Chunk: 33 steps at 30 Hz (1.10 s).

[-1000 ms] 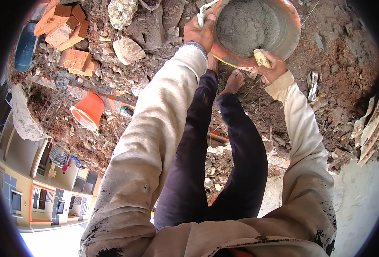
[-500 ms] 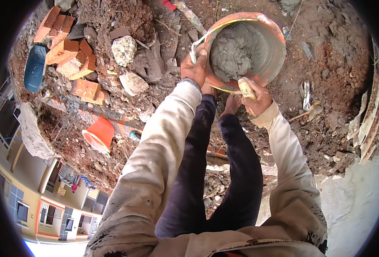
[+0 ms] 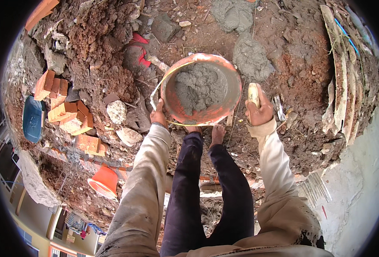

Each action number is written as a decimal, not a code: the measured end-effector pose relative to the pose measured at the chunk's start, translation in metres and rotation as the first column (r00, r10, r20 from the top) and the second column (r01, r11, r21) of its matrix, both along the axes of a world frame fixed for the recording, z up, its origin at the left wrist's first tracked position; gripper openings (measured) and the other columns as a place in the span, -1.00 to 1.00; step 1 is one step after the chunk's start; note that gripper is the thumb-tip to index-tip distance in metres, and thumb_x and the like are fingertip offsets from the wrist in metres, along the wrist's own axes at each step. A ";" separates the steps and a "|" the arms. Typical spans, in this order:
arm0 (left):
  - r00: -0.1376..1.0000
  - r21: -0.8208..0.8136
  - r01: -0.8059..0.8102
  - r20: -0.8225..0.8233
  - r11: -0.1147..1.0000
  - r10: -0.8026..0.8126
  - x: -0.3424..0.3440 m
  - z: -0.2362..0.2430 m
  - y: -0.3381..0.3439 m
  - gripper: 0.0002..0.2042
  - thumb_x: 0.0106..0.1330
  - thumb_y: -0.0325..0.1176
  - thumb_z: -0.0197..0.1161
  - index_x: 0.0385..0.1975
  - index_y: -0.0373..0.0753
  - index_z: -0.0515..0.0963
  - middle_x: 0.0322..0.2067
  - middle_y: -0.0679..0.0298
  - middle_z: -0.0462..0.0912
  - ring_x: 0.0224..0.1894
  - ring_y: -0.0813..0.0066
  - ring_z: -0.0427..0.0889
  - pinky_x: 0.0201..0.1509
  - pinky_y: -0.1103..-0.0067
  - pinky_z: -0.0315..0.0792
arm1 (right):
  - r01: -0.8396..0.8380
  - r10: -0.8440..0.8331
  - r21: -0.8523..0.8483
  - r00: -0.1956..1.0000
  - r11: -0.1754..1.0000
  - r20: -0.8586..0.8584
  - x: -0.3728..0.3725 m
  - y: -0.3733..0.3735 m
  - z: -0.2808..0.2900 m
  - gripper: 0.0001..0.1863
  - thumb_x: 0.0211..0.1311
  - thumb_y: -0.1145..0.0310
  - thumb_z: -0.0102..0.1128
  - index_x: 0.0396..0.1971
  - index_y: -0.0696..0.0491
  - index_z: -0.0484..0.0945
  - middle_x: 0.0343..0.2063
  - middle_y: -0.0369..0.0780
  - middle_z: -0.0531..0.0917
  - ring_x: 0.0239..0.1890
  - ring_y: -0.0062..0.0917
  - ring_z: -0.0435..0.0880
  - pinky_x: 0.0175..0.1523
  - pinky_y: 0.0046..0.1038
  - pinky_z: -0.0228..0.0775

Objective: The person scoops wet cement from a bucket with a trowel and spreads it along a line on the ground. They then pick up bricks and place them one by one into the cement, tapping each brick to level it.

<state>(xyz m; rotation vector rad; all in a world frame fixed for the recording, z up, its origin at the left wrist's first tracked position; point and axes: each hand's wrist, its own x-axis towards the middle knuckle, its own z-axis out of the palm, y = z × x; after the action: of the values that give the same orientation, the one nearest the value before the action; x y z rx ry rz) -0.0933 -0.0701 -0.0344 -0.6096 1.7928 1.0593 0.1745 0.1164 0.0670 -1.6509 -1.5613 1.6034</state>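
Observation:
An orange bucket (image 3: 236, 92) stands in front of my feet, tilted toward me, with wet grey mortar (image 3: 200, 85) inside. My left hand (image 3: 159, 115) grips its left rim, close to the pale wire handle (image 3: 154, 96). Right of the bucket and apart from it, my right hand (image 3: 261, 109) is closed around the worn, pale grip of a wooden-handled tool (image 3: 253, 95). The working end of that tool is hidden beneath the hand.
Beyond the bucket, wet mortar (image 3: 251, 58) lies on the soil beside a taut string. Broken orange bricks (image 3: 69, 113), a blue tub (image 3: 33, 120) and an orange-red bucket (image 3: 104, 180) are at left. Weathered boards (image 3: 339, 73) line the right, near a pale concrete surface (image 3: 356, 188).
The view has shifted, showing more ground ahead with mortar on it. My right hand with the tool has moved away from the bucket's rim, out to the right. My left hand still grips the rim.

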 end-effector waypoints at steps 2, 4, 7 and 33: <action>0.999 0.034 0.030 0.029 0.999 -0.031 0.005 -0.002 0.010 -0.67 0.29 -0.02 0.13 -0.15 -0.14 0.52 -0.40 0.37 0.56 -0.34 0.47 0.52 -0.31 0.44 0.41 | -0.181 0.049 0.412 0.949 0.893 0.312 0.007 0.029 -0.077 -0.38 -0.01 0.50 0.14 0.16 0.21 0.33 -0.34 -0.07 0.64 -0.38 -0.38 0.65 -0.27 -0.41 0.51; 0.998 0.077 0.032 0.050 0.997 -0.036 0.006 -0.005 0.009 -0.67 0.27 -0.03 0.17 -0.16 -0.15 0.52 -0.42 0.39 0.55 -0.37 0.50 0.51 -0.36 0.45 0.40 | -0.239 0.171 -0.009 0.669 0.971 0.723 -0.027 0.069 -0.079 -0.42 0.01 0.40 0.14 0.14 0.11 0.37 -0.20 0.14 0.58 -0.13 0.00 0.58 -0.03 -0.24 0.46; 0.998 0.002 0.038 0.055 0.999 -0.038 0.000 -0.006 0.006 -0.66 0.23 -0.04 0.23 -0.19 -0.17 0.52 -0.44 0.38 0.55 -0.40 0.50 0.50 -0.39 0.45 0.39 | -0.209 0.081 0.100 0.713 0.973 0.697 -0.028 0.061 -0.065 -0.39 0.08 0.37 0.08 0.19 0.16 0.27 -0.19 0.13 0.59 -0.16 -0.11 0.64 -0.07 -0.27 0.48; 0.585 0.154 0.785 -0.504 0.600 -0.635 0.065 0.185 0.091 -0.91 -0.11 -0.56 0.22 -0.60 -0.37 0.44 -0.70 0.28 0.48 -0.60 0.65 0.41 -0.50 0.62 0.36 | -0.565 0.545 0.082 0.818 0.821 0.185 0.064 -0.049 -0.054 -0.56 0.01 0.34 0.20 -0.03 0.08 0.50 -0.32 -0.03 0.64 -0.26 -0.13 0.65 -0.15 -0.32 0.50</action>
<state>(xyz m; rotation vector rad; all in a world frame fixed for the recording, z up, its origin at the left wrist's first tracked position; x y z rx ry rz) -0.0286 0.0212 0.1506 0.6218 1.8384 0.9036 0.2380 0.0669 0.0125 -1.3363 -2.3457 1.6004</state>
